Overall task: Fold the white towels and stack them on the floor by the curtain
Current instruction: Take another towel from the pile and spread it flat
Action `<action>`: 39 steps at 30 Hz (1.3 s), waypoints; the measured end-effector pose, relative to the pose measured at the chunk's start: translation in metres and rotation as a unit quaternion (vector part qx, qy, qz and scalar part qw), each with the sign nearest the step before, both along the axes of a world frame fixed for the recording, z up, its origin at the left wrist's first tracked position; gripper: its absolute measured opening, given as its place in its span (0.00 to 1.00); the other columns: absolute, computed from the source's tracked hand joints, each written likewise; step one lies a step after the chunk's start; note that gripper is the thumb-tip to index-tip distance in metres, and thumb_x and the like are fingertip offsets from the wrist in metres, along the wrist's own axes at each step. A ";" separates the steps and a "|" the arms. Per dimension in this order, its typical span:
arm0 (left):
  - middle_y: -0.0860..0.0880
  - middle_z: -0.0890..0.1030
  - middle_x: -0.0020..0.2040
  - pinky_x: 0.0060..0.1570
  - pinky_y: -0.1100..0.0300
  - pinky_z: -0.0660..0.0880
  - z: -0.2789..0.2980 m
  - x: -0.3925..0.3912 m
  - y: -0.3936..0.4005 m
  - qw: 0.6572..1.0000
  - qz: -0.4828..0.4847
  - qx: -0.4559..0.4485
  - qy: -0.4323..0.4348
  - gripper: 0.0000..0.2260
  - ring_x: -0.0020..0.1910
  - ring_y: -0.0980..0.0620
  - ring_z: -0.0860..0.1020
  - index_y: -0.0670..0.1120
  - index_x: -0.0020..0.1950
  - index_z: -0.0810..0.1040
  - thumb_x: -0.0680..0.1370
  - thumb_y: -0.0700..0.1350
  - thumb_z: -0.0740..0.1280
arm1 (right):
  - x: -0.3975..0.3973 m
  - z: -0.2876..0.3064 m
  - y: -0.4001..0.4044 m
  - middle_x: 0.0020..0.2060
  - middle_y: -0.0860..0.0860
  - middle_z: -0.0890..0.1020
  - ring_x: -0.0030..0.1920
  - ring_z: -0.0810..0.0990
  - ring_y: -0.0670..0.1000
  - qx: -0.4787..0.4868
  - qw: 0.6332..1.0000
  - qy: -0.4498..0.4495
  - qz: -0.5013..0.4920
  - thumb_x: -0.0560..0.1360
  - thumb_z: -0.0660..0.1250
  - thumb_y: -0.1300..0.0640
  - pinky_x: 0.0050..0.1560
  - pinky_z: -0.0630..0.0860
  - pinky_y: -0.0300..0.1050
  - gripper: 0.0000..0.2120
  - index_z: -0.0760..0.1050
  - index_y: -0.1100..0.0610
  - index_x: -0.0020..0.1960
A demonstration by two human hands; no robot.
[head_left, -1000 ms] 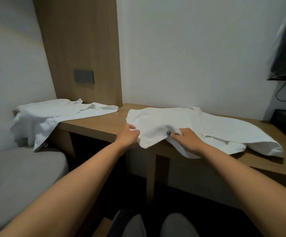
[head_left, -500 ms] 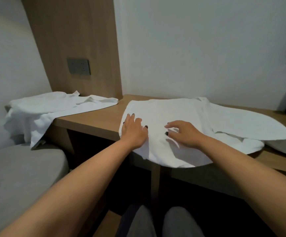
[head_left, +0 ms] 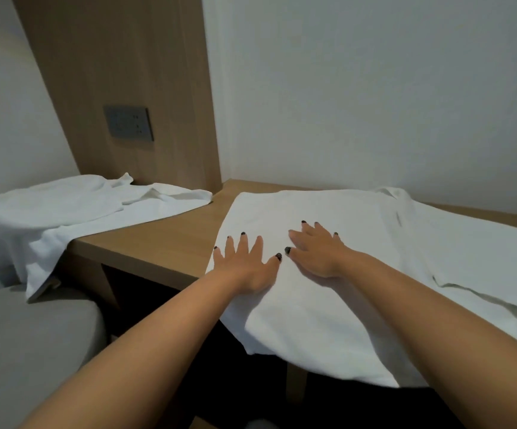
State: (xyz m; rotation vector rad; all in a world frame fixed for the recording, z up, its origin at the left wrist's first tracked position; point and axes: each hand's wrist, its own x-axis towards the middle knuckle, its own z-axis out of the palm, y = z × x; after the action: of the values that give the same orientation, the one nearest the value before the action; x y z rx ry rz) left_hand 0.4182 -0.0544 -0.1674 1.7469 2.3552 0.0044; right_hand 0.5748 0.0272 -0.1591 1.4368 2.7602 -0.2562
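Note:
A large white towel [head_left: 359, 230] lies spread over the wooden desk [head_left: 164, 243], its near edge hanging over the desk's front. My left hand [head_left: 247, 264] rests flat on the towel near its left edge, fingers apart. Just to its right, my right hand [head_left: 316, 252] also presses flat on the cloth with fingers spread. Neither hand grips anything. A second white towel [head_left: 74, 209] lies rumpled at the desk's left end, partly hanging down over the edge.
A grey cushioned seat [head_left: 25, 345] stands at the lower left below the second towel. A wood panel with a grey socket plate [head_left: 128, 122] rises behind the desk. White walls close in the back and left. Dark space lies under the desk.
Both hands let go of the pinched towel edge and now lie flat on it with fingers spread. The towel is spread flatter and the view has moved closer.

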 end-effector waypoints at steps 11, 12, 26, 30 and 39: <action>0.48 0.41 0.81 0.73 0.36 0.36 -0.007 -0.038 0.038 0.998 0.017 0.038 0.044 0.34 0.79 0.44 0.38 0.57 0.80 0.41 0.77 0.70 0.39 | -0.029 -0.013 0.018 0.79 0.48 0.38 0.78 0.35 0.55 0.013 0.998 -0.037 -0.043 0.80 0.36 0.36 0.71 0.36 0.72 0.29 0.37 0.42 0.78; 0.48 0.41 0.81 0.73 0.36 0.36 -0.006 -0.038 0.041 0.998 0.023 0.033 0.044 0.33 0.79 0.44 0.38 0.56 0.80 0.41 0.78 0.69 0.39 | -0.028 -0.013 0.018 0.79 0.48 0.38 0.78 0.35 0.56 0.012 0.998 -0.038 -0.040 0.80 0.36 0.36 0.71 0.36 0.72 0.29 0.37 0.42 0.78; 0.48 0.46 0.81 0.76 0.41 0.43 -0.005 -0.057 0.169 0.996 -0.029 0.075 0.033 0.32 0.79 0.44 0.44 0.51 0.81 0.48 0.80 0.66 0.43 | 0.001 -0.013 0.058 0.79 0.44 0.43 0.78 0.38 0.52 0.022 1.000 0.000 0.014 0.81 0.39 0.38 0.72 0.35 0.68 0.26 0.42 0.39 0.78; 0.47 0.49 0.81 0.76 0.42 0.44 -0.007 -0.062 0.174 0.996 0.004 0.083 0.036 0.31 0.79 0.43 0.46 0.51 0.80 0.49 0.80 0.65 0.44 | -0.009 -0.013 0.065 0.79 0.45 0.40 0.78 0.36 0.53 0.015 1.000 -0.020 0.006 0.81 0.38 0.37 0.71 0.34 0.71 0.27 0.39 0.39 0.78; 0.44 0.44 0.81 0.76 0.47 0.48 0.005 0.017 0.085 0.975 0.075 0.183 -0.103 0.29 0.79 0.44 0.43 0.44 0.80 0.45 0.83 0.50 0.54 | -0.005 -0.009 0.053 0.71 0.51 0.67 0.74 0.59 0.55 0.064 0.993 0.059 -0.078 0.80 0.49 0.54 0.72 0.52 0.66 0.19 0.66 0.53 0.69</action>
State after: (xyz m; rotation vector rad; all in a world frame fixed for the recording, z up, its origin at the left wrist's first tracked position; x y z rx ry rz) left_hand 0.4356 0.0309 -0.1621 1.6087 2.4349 0.6483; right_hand 0.5699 0.0800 -0.1685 1.7261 2.8047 -0.1757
